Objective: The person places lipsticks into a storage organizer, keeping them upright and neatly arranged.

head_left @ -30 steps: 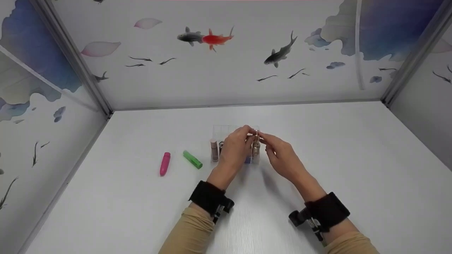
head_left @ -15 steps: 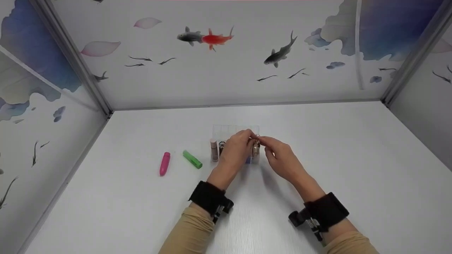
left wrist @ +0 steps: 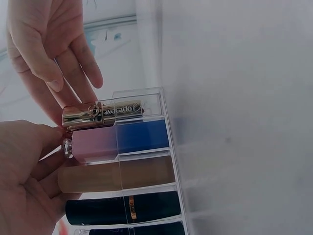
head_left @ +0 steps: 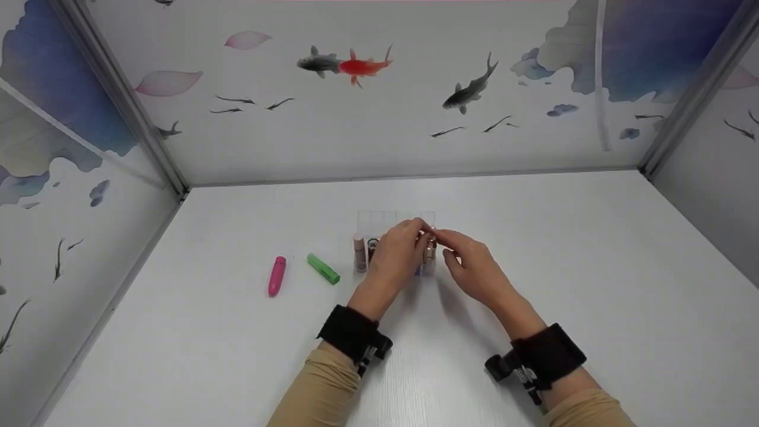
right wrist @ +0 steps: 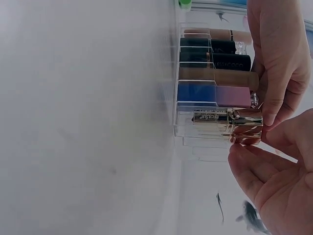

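Observation:
A gold lipstick tube (right wrist: 239,122) marked "avocado" in the left wrist view stands partway inside the end compartment of a clear lipstick organizer (right wrist: 177,115). My right hand (head_left: 474,264) pinches its gold upper part from the right. My left hand (head_left: 396,252) reaches over the row, its thumb and fingertips at the tube's top. Beside the gold tube are a pink-and-blue tube (left wrist: 120,142), a brownish tube (left wrist: 117,175) and a dark tube with a gold band (left wrist: 98,210). In the head view the left hand hides much of the row.
A green tube (head_left: 323,268) and a bright pink tube (head_left: 277,276) lie on the white table (head_left: 195,332) left of the organizer. A pale pinkish tube (head_left: 359,252) stands in the organizer's left end. Panels printed with fish surround the table at the back and sides.
Both hands have come down slightly with the gold lipstick tube, which has sunk lower into its compartment. Over the last half second they hold nearly still. The green and pink tubes have not moved.

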A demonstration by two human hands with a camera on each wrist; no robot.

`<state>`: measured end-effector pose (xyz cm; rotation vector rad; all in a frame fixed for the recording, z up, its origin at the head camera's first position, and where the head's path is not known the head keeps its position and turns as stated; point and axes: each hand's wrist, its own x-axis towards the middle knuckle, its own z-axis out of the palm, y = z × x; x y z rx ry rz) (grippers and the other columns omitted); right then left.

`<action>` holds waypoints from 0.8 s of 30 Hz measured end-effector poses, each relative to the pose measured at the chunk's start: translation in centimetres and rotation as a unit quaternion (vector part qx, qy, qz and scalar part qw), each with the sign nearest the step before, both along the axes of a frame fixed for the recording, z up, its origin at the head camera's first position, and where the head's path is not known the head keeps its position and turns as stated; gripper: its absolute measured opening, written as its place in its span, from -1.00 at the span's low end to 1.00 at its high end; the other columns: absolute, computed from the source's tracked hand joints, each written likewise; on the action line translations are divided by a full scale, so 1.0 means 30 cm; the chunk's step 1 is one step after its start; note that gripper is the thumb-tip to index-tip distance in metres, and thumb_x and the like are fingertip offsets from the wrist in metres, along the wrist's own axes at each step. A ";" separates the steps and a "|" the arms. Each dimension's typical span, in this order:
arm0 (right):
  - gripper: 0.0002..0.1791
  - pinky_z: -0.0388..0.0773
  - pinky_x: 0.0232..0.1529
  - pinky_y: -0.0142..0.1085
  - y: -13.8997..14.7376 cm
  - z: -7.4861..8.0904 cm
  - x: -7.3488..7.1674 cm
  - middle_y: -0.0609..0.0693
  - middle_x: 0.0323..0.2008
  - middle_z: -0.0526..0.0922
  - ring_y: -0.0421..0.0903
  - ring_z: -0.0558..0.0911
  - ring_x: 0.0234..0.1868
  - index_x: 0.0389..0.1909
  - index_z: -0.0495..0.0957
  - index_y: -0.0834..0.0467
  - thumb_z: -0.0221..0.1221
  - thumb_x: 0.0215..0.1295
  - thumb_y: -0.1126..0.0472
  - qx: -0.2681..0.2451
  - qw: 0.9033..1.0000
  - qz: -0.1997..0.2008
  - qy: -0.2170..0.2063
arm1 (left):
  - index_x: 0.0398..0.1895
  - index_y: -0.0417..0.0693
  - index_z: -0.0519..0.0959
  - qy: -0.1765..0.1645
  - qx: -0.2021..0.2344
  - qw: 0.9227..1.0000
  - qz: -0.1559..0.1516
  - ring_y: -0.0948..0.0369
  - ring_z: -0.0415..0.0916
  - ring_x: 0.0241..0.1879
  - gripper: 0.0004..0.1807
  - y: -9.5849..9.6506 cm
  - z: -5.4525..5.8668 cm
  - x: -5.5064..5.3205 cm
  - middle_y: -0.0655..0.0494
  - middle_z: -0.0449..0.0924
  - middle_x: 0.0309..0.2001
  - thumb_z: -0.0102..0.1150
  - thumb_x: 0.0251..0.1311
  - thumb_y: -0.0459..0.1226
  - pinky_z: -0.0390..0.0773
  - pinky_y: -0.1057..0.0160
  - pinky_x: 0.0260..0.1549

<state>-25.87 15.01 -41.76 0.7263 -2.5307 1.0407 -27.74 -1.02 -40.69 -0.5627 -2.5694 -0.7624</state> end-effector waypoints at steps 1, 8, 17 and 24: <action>-0.55 0.58 0.00 -0.13 0.000 0.001 0.000 0.12 0.12 0.57 0.01 0.57 0.13 0.20 0.44 0.22 -0.02 0.30 0.49 -0.001 1.000 0.001 -0.001 | -0.18 -0.02 0.57 0.004 0.001 1.000 -0.001 0.27 0.63 -0.26 -0.87 -0.001 0.001 0.000 0.11 0.67 -0.22 0.06 0.32 -0.22 0.59 0.38 -0.32; -0.56 0.58 0.00 -0.13 0.006 -0.004 -0.002 0.11 0.13 0.55 0.02 0.57 0.14 0.20 0.43 0.21 0.01 0.31 0.47 -0.002 1.000 0.000 -0.008 | -0.20 -0.02 0.59 0.021 0.002 1.000 0.000 0.25 0.62 -0.27 -0.87 -0.002 0.002 0.004 0.09 0.68 -0.20 0.10 0.30 -0.21 0.59 0.36 -0.30; -0.58 0.58 0.00 -0.12 0.027 -0.009 0.000 0.13 0.12 0.56 0.06 0.58 0.11 0.18 0.45 0.23 0.05 0.29 0.45 -0.008 1.000 -0.008 -0.015 | -0.21 0.01 0.60 0.037 -0.001 0.999 0.006 0.28 0.62 -0.28 -0.88 -0.010 -0.004 0.015 0.15 0.68 -0.20 0.13 0.27 -0.20 0.59 0.36 -0.31; -0.56 0.59 -0.02 -0.13 0.027 0.000 0.004 0.12 0.12 0.55 0.05 0.61 0.06 0.20 0.43 0.20 0.06 0.28 0.44 0.000 1.000 -0.019 -0.020 | -0.17 0.04 0.60 0.039 -0.019 0.999 0.013 0.28 0.63 -0.25 -0.86 -0.035 -0.001 0.026 0.18 0.67 -0.15 0.14 0.26 -0.20 0.59 0.34 -0.29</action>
